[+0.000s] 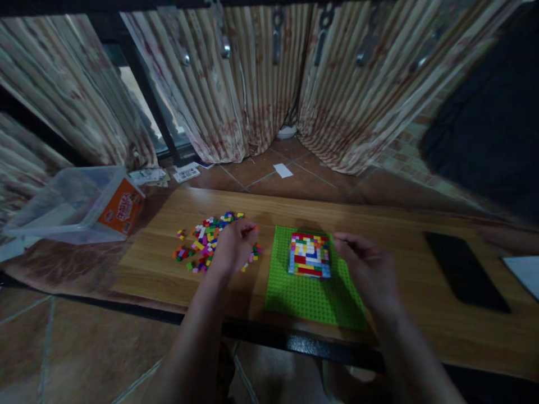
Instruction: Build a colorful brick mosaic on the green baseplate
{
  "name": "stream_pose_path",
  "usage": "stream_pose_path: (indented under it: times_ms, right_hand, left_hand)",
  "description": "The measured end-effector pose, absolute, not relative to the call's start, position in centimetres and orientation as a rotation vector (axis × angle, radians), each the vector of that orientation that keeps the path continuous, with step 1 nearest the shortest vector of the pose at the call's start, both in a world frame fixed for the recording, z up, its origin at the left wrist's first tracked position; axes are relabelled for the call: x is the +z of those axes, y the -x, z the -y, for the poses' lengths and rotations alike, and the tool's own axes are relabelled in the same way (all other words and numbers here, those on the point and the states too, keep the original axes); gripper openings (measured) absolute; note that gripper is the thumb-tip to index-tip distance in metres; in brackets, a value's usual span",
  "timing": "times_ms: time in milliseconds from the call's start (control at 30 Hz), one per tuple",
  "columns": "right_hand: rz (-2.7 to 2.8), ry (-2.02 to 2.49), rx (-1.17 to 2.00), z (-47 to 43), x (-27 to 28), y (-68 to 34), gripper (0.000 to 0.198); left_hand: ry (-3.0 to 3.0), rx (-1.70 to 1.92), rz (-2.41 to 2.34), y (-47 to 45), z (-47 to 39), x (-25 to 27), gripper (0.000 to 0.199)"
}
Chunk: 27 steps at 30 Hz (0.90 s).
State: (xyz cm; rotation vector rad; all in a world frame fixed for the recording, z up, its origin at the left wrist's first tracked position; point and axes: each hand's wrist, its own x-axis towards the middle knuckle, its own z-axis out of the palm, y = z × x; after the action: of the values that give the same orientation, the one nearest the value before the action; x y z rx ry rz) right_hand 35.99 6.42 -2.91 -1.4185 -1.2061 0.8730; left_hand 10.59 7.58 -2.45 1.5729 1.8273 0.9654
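Observation:
My left hand (236,244) is over the right side of a pile of loose toy building bricks (206,238), its fingers closed. At its fingertips shows a small orange brick (255,228). On a green baseplate (311,308) sits a roughly square block built of multicoloured bricks (309,255), with red, white, yellow and blue on top. Just right of that block is my right hand (368,266), thumb and fingers drawn together above the baseplate's edge. Whatever lies between those fingertips is too small and dim to make out.
A clear plastic bin (71,205) with an orange label stands left of the wooden table (155,280). On the table's right lie a black flat object (465,272) and a white sheet (524,275). Curtains (236,84) hang behind; papers (283,170) lie on the tiled floor.

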Motion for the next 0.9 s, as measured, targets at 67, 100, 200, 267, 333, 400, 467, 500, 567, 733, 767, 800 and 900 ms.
stream_pose_path:
  times_ms: [67, 100, 200, 267, 333, 400, 467, 500, 567, 733, 767, 800, 900]
  right_hand:
    - [1.247, 1.344, 0.874, -6.1, -2.7, -35.2, 0.021]
    - [1.283, 1.311, 0.878, -5.9, -2.5, -34.8, 0.019]
    - [1.454, 1.241, 0.862, -5.2, -1.9, -33.7, 0.018]
    - [1.553, 1.217, 0.846, -4.8, -1.5, -33.3, 0.020]
    - [1.625, 1.195, 0.838, -4.5, -1.1, -33.1, 0.022]
    - [1.681, 1.174, 0.827, -4.3, -0.8, -33.0, 0.024]
    - [1.719, 1.169, 0.813, -4.3, -0.6, -33.0, 0.024]
    - [1.731, 1.168, 0.808, -4.2, -0.6, -32.9, 0.025]
    - [1.744, 1.159, 0.795, -4.3, -0.7, -32.9, 0.024]
    - [1.741, 1.129, 0.757, -4.5, -0.8, -32.7, 0.020]
    - [1.732, 1.124, 0.750, -4.5, -0.9, -32.7, 0.018]
    - [1.721, 1.121, 0.744, -4.5, -0.9, -32.7, 0.017]
    - [1.647, 1.134, 0.761, -4.4, -1.0, -32.6, 0.015]
  left_hand:
    - [-1.366, 1.082, -1.509, -11.8, -7.3, -2.2, 0.015]
    - [-1.262, 1.104, -1.374, -12.5, -7.0, -2.1, 0.016]
    - [-0.973, 1.106, -1.064, -14.8, -6.3, -1.8, 0.017]
    - [-0.847, 1.064, -0.946, -15.9, -6.0, -1.7, 0.018]
    - [-0.791, 1.025, -0.885, -16.6, -5.8, -1.7, 0.020]
    - [-0.779, 1.008, -0.862, -16.7, -5.7, -1.7, 0.020]
    - [-0.787, 1.000, -0.868, -16.7, -5.8, -1.8, 0.019]
    - [-0.793, 0.997, -0.873, -16.6, -5.8, -1.8, 0.019]
    - [-0.809, 0.987, -0.879, -16.5, -5.9, -1.8, 0.019]
    - [-0.797, 0.968, -0.892, -16.5, -5.8, -1.6, 0.027]
    - [-0.784, 0.969, -0.895, -16.5, -5.7, -1.5, 0.029]
    - [-0.773, 0.965, -0.895, -16.5, -5.7, -1.5, 0.030]
    - [-0.754, 0.952, -0.886, -16.3, -5.7, -1.6, 0.033]
